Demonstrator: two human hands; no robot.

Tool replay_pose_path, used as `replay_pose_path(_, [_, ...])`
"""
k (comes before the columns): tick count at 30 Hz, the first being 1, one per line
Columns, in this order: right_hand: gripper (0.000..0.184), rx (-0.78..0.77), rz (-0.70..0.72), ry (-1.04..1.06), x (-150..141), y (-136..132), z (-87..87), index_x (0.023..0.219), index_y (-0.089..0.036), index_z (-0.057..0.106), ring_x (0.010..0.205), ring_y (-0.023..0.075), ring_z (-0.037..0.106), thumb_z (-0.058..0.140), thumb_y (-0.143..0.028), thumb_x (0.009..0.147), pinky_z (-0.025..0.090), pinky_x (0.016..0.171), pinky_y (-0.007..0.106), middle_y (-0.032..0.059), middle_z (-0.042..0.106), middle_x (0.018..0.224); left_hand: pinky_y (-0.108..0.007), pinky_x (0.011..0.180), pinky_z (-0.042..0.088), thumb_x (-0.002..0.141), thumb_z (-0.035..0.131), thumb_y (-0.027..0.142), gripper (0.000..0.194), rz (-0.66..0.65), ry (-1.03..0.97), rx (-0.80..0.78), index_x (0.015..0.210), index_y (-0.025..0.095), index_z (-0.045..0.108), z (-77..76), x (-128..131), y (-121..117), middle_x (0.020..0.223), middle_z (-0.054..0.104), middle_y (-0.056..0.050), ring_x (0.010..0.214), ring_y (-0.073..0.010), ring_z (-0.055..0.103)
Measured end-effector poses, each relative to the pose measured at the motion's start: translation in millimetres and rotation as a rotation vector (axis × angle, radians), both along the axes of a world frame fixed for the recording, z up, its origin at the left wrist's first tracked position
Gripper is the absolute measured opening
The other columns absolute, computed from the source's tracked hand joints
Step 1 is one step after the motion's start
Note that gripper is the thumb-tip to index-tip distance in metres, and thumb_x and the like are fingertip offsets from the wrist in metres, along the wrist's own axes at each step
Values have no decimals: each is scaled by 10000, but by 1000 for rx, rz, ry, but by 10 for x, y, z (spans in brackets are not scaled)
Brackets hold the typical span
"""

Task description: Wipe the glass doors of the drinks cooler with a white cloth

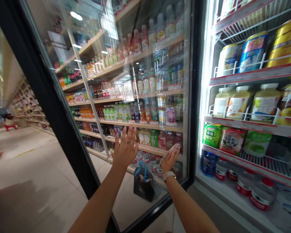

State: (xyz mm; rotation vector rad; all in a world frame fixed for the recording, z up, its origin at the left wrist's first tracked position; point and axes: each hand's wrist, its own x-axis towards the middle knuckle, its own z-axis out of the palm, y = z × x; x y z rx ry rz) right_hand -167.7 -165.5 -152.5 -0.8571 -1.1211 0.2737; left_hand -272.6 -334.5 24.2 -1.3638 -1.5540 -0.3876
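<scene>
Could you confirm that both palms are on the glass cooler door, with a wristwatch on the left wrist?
Not quite: the wristwatch is on the right wrist, as the head view shows. The left hand and right hand do rest on the glass cooler door.

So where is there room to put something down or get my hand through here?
The tile floor left of the black door frame has the most room. In the fridge, some wire shelf shows beside the green packets. The jars are crowded together. Your left hand and right hand are at the glass door.
</scene>
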Motion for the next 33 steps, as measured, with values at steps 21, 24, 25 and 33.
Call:
replay_pose_path(21, [523, 335, 33, -294, 9, 141, 1540, 1538, -229, 293, 1511, 238, 172, 232, -336, 1029, 224, 1196, 568, 103, 288, 1601, -536, 1236, 53, 956, 480, 356, 749, -51, -10, 13, 1559, 206, 60, 12, -30, -8, 1598, 211, -114, 1497, -288, 166])
replay_pose_path(24, [529, 264, 0, -244, 66, 258, 1276, 1527, -209, 320, 1497, 251, 215, 218, -337, 1024, 242, 1177, 590, 133, 306, 1587, -545, 1235, 53, 960, 467, 347, 737, -57, -14, 15, 1560, 204, 63, 8, -43, -3, 1601, 207, -115, 1496, -294, 169])
replay_pose_path(25, [531, 245, -6, -233, 82, 285, 1198, 1522, -199, 331, 1496, 255, 217, 215, -336, 1023, 243, 1173, 597, 142, 310, 1583, -546, 1235, 51, 961, 466, 350, 737, -58, -14, 17, 1560, 205, 62, 7, -48, -1, 1602, 205, -115, 1496, -294, 168])
replay_pose_path(33, [552, 133, 14, -101, 184, 436, 540, 1496, -123, 370, 1492, 270, 220, 210, -359, 1023, 247, 1173, 600, 194, 292, 1579, -517, 1242, 24, 955, 493, 352, 759, -57, -3, 26, 1563, 200, 64, 7, -54, 2, 1597, 217, -114, 1502, -277, 130])
